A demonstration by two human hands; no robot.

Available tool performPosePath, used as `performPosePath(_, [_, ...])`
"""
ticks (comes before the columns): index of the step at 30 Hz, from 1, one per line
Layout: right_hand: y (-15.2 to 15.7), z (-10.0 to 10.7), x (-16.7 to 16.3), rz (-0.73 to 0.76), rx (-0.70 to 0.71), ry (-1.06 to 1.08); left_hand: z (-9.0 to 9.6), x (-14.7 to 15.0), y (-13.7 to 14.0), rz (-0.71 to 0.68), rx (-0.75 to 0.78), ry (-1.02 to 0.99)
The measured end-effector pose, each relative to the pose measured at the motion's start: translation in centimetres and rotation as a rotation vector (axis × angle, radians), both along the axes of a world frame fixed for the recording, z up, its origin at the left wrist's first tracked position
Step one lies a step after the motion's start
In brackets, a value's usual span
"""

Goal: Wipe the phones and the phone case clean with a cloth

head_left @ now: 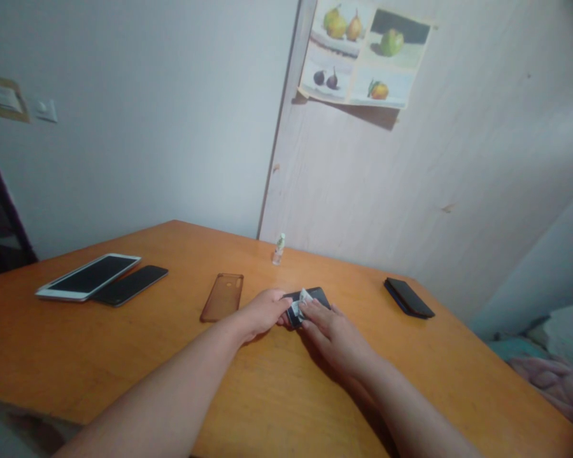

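My left hand [266, 313] is closed around the left end of a dark smartphone [321, 295], held just over the table with its thumb on top. Under the fingers of my right hand [333, 329] is a small white wipe [305, 296] with printed marks, pressed against the phone's upper face. Part of the phone and the wipe is hidden by my fingers. A clear brownish phone case [223, 298] lies left of my hands. Beyond them stands a small transparent bottle [279, 250].
The wooden table [248, 394] holds a white tablet [93, 277] overlapping a black phone [132, 285] at the left. A dark wallet-like item [408, 298] lies at the right. A wall with a fruit poster [365, 54] rises behind, and bedding [554, 356] is beyond the right edge.
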State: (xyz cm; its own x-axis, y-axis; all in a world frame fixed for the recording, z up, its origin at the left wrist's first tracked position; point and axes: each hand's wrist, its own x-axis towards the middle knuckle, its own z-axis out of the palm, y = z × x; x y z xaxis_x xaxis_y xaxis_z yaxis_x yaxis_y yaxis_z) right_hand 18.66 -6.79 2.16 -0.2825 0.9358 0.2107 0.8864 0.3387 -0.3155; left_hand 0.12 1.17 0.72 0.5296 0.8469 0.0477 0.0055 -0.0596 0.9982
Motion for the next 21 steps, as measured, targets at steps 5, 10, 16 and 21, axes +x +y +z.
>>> performPosePath(5, [2.1, -0.8, 3.2, -0.328, -0.001, 0.140, 0.4, 0.0, -0.2, -0.004, -0.007, 0.019])
performPosePath(10, [3.8, -1.8, 4.5, -0.378, 0.036, 0.505, 0.5, -0.4, -0.3, -0.026, -0.016, 0.038])
performPosePath(16, [4.1, -2.3, 4.6, -0.441, 0.068, 0.393, 0.1, -0.3, -0.1, -0.020, -0.041, 0.053])
performPosePath(21, [3.8, -2.2, 4.2, -0.385, 0.083, 0.277, 0.1, -0.3, -0.2, 0.086, 0.058, 0.134])
